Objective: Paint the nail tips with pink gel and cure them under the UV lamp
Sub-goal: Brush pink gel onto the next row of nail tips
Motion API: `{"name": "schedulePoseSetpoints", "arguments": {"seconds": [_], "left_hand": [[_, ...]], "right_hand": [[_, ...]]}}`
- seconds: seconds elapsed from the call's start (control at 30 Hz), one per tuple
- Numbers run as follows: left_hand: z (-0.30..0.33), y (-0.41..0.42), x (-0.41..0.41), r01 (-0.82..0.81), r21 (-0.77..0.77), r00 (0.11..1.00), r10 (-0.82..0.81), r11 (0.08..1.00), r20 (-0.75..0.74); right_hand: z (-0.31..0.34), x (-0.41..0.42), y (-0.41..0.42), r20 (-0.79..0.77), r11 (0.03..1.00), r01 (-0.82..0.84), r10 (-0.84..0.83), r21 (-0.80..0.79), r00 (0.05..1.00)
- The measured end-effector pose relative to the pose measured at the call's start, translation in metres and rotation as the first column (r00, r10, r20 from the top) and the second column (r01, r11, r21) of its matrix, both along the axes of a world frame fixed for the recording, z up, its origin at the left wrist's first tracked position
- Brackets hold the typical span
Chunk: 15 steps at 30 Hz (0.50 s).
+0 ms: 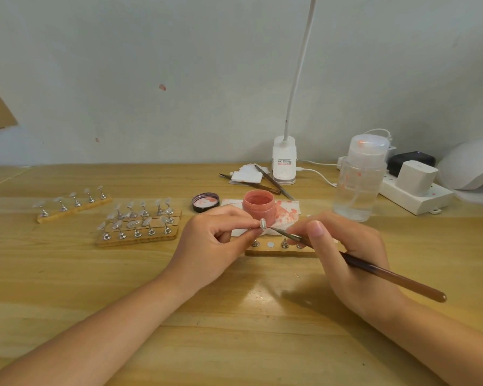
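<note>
Head view: left hand (pixel 218 243) pinches tiny nail tip (pixel 263 224) by its metal stand at worktop centre, light, slippery, likely fragile; right hand (pixel 343 252) grips brush (pixel 374 270), jar (pixel 260 204) at 12 o'clock.

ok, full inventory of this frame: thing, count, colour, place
gel jar: 1, pink, open, table centre
jar lid: 1, dark, left of jar
brush: 1, brown, right hand
nail tip on stand: 1, clear/silver, left fingers
tip strips: 3, tan, clear tips, left
near strip: 1, tan, under hands
spare tools: 2, dark, behind jar
pump bottle: 1, clear, right
clip lamp: 1, white, back
power strip: 1, white, right
UV lamp: 1, white, far right
left hand: pinches stand
right hand: holds brush
</note>
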<state>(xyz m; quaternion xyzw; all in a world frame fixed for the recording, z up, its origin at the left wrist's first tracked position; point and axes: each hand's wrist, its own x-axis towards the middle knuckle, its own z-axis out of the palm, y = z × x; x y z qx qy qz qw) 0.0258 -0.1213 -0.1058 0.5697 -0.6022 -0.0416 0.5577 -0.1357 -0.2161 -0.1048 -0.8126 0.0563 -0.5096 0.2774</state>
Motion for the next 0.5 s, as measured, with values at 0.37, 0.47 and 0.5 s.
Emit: {"name": "schedulePoseSetpoints", "arguments": {"seconds": [0.37, 0.47, 0.5], "left_hand": [[0.0002, -0.0005, -0.0005, -0.008, -0.002, 1.000, 0.008, 1.000, 0.006], [0.0007, -0.0014, -0.0008, -0.006, -0.007, 1.000, 0.006, 1.000, 0.026], [0.0007, -0.0017, -0.0007, -0.005, -0.007, 0.999, 0.005, 1.000, 0.032]], "right_hand": [[-0.0038, -0.0007, 0.0011, 0.016, 0.999, -0.035, 0.035, 0.003, 0.999], [-0.0024, 0.0020, 0.0013, 0.014, 1.000, 0.013, -0.012, -0.026, 1.000], [-0.0023, 0.0031, 0.0015, -0.006, 0.999, 0.023, -0.023, -0.034, 1.000]]}}
